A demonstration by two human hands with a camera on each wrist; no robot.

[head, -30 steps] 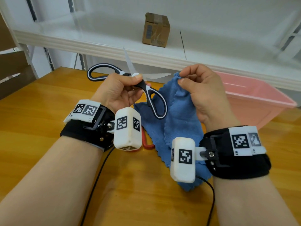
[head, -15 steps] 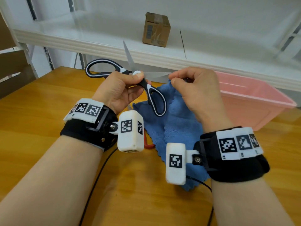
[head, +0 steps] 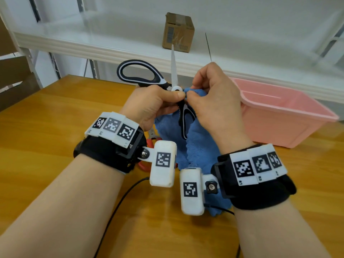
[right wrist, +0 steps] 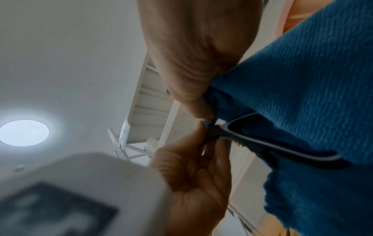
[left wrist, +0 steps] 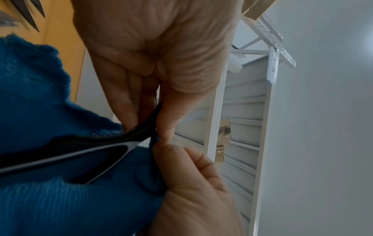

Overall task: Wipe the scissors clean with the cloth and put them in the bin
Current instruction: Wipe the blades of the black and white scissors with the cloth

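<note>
Scissors point(head: 149, 79) with black-and-white handles sit raised above the wooden table point(head: 55, 116), spread wide open: one blade points straight up in front of the shelf edge, one handle loop reaches out to the left, and the other loop hangs down between the two wrists. The left hand point(head: 150, 105) holds them at the pivot, thumb tip pressed just beside the white pivot screw and the other fingers curled behind (the left wrist view shows thumb and fingertips pinching the dark handle neck). The second blade is hidden by the right hand point(head: 214, 101) and the blue cloth point(head: 201, 146). That hand pinches a fold of the cloth between thumb and curled fingers right at the pivot, touching the left thumb, and the rest of the cloth hangs down to the table beneath the forearms, draped behind the lower handle loop. In the right wrist view the cloth wraps close around that loop and the serrated inner edge of the handle shows.

To the right, the pink bin point(head: 290, 116) stands on the table, near the right hand but apart from it. A red-handled tool point(head: 149, 144) lies on the table under the left wrist, mostly covered. On the white shelf point(head: 93, 45) behind stands a small cardboard box point(head: 178, 32).
</note>
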